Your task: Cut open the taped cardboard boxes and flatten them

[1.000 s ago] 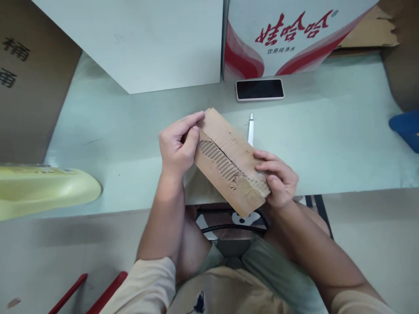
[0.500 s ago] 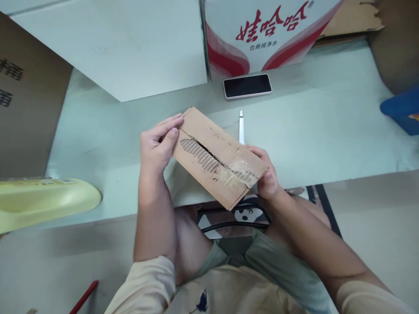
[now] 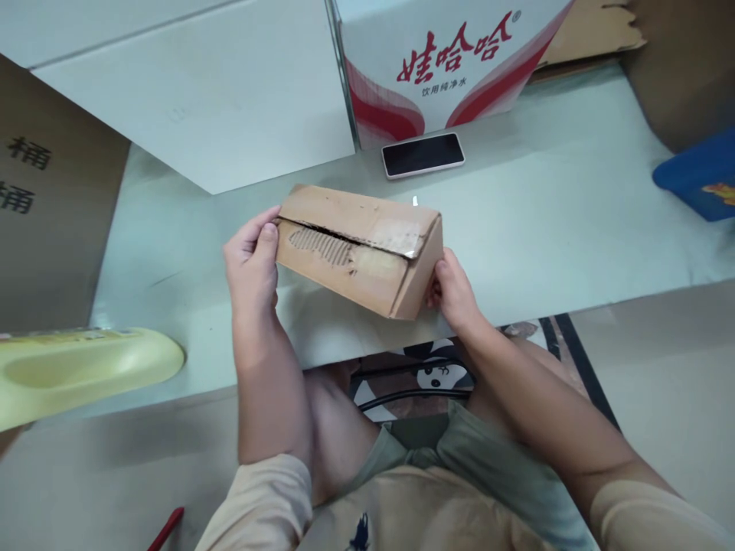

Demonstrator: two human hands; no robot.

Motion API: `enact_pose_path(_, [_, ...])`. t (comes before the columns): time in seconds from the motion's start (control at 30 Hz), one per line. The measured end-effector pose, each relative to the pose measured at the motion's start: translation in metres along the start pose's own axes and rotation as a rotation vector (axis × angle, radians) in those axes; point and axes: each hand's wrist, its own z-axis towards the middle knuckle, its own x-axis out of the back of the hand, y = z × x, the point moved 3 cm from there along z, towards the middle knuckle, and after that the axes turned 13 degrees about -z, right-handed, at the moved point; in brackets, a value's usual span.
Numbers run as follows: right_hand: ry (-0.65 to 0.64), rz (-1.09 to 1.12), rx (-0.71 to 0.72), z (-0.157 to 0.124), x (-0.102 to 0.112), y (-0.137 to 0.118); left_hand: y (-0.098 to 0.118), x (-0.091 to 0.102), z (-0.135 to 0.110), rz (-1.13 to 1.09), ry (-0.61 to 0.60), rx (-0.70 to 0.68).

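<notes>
Between my hands is a small brown cardboard box (image 3: 379, 272), tilted above the table's near edge. Along its upper face runs a dark gap between two flaps, with a torn patch of bare corrugation and a shiny strip of tape by the right end. My left hand (image 3: 253, 256) pinches the box's left end, thumb on top. At the right end, my right hand (image 3: 453, 291) grips the lower corner, its fingertips partly hidden behind the box. Just past the far edge of the box shows the tip of a white, slim tool (image 3: 415, 200); the rest is covered.
A phone (image 3: 423, 155) lies before a white and red carton (image 3: 436, 99). A large white box (image 3: 200, 107) stands at the back left, a yellow container (image 3: 97, 367) at the left edge, and a blue bin (image 3: 697, 180) at the right. The pale table (image 3: 551, 222) ends near my lap.
The cardboard box has turned toward level and shifted up and left, so its right end face now shows. Both hands moved with it, and it now covers most of the white tool.
</notes>
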Motion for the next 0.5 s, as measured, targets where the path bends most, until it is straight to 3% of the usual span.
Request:
enact_pose_path(0.07, [0.066,0.060,-0.009,0.002,-0.001,-0.004,0.001,-0.003,-0.001,-0.042,0.007,0.002])
enact_pose_path(0.23, [0.183,0.102,0.126,0.008,-0.002,-0.019,0.009,-0.003,-0.007,-0.068,-0.043,0.031])
enact_pose_path(0.43, [0.241,0.041,0.144,0.014,0.000,-0.013,0.033,0.004,-0.013,0.109,-0.178,-0.249])
enact_pose_path(0.5, [0.233,0.028,0.155,0.013,0.000,-0.011,0.041,0.005,-0.015,0.121,-0.213,-0.263])
